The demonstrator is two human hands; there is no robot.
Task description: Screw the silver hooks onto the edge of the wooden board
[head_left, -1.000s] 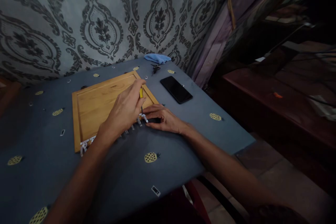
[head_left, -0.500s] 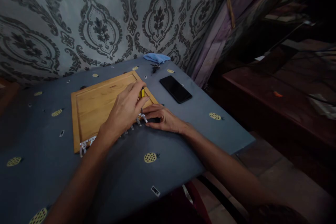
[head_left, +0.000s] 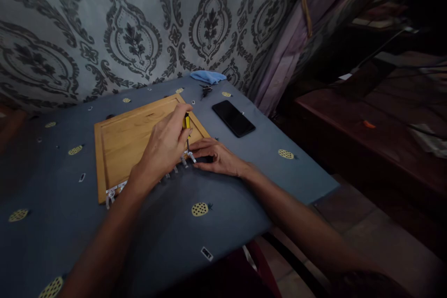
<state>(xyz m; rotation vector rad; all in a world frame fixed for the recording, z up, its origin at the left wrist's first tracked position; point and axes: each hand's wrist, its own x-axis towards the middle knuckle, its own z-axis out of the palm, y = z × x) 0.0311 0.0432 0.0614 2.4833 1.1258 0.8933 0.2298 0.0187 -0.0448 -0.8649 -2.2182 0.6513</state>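
Observation:
A wooden board (head_left: pixel 132 135) with a raised frame lies on the table, metal hooks (head_left: pixel 111 194) along its near edge. My left hand (head_left: pixel 167 137) is closed round the yellow and black handle of a screwdriver (head_left: pixel 187 122), held upright above the board's near right corner. Its shaft points down to the end metal hook (head_left: pixel 190 155). My right hand (head_left: pixel 218 157) grips that hook from the right between thumb and fingers. The hooks in the middle are partly hidden by my left forearm.
To the right of the board lies a black phone (head_left: pixel 233 118). Behind it are a bunch of keys (head_left: pixel 206 90) and a blue cloth (head_left: pixel 208 77). A patterned cloth (head_left: pixel 240 214) covers the table. A dark red surface (head_left: pixel 349 125) stands at right.
The fingers of my left hand have shifted on the screwdriver, leaving more of its yellow handle showing. The handle has moved slightly left. My right hand stays at the hook.

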